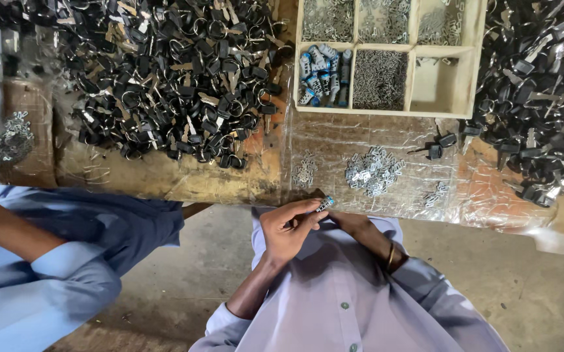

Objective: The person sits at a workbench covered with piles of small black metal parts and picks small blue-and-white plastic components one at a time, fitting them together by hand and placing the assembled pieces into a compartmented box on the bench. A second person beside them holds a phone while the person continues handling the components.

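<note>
Hands: two, left hand (pixel 288 229), right hand (pixel 350 223)
Blue part (pixel 325 204) in fingers: one
Tray (pixel 452 106): one, six boxes
Black key heaps: two, left heap (pixel 164 78), right heap (pixel 543 98)
Small silver piles beyond the hands: three

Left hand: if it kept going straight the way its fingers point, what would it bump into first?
Probably the table's edge. The left hand, pinching a small blue-tipped part, points up and right toward the small silver pieces beyond, though depth is unclear.

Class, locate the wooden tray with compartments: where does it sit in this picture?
In the head view the wooden tray sits at top centre-right on the bench, between two heaps of black keys, just beyond a small pile of metal bits.
</note>
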`<state>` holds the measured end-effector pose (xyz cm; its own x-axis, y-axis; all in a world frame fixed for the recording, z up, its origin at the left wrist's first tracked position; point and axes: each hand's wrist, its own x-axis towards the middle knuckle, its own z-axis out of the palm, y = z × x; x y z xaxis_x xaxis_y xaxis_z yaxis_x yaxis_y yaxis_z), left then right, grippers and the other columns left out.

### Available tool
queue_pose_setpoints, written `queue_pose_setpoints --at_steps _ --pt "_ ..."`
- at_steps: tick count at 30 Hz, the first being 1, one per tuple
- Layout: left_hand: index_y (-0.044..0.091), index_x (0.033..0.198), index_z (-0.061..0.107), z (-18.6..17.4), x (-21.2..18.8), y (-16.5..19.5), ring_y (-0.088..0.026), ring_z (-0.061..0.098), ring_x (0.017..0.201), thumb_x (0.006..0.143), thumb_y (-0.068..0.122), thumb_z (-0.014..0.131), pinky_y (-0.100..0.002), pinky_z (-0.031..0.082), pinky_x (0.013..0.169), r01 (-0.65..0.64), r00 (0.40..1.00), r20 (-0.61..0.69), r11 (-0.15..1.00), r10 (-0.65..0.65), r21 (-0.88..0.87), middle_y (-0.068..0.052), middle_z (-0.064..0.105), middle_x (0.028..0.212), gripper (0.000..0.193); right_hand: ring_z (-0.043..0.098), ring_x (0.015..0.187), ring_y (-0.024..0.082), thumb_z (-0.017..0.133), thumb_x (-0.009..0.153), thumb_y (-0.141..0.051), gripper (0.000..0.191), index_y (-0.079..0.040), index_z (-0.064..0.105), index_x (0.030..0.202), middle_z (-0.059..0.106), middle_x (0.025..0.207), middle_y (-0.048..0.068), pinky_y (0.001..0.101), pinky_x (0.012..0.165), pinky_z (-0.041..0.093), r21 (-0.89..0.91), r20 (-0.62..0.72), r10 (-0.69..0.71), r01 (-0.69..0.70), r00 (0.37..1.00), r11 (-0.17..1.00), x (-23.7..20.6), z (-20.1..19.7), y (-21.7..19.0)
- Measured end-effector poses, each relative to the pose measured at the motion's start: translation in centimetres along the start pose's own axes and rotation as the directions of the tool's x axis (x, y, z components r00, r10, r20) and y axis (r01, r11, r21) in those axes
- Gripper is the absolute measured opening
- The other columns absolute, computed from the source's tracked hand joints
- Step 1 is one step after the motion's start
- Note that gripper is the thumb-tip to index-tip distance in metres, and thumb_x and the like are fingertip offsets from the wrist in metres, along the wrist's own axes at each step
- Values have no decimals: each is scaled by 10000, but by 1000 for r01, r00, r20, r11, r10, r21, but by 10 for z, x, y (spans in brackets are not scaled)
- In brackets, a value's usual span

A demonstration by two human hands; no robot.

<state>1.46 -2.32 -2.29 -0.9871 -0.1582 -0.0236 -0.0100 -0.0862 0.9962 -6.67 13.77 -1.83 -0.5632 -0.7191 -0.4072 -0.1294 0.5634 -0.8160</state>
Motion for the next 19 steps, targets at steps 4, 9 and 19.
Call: queue_pose_setpoints --at_steps 4,9,19 --pt "-55 1116 726 -1 -1 -1 -224 798 913 904 -120 747 -237 648 654 16 1000 -2 1000 -16 12 -178 760 1147 223 669 1094 299 533 944 -115 425 -40 581 1359 693 1232 164 415 925 505 488 -120 -50 103 992 867 -21 -8 -1" --pt "-43 1112 726 -3 -1 1 -208 795 923 898 -104 754 -214 622 631 -5 1000 -2 999 5 42 -167 763 1144 224 690 851 307 686 953 -219 236 -65 695 1131 719 951 130 412 797 541 -192 -138 202 -226 970 955 9 7 -10" --pt "0 1099 767 -7 2 13 -164 768 899 863 -39 825 -231 597 727 -46 998 -31 966 56 256 -132 800 1095 246 696 830 207 698 866 28 282 -69 744 1127 690 1033 94 302 716 557 72 -463 -163 221 871 973 -73 6 -40"
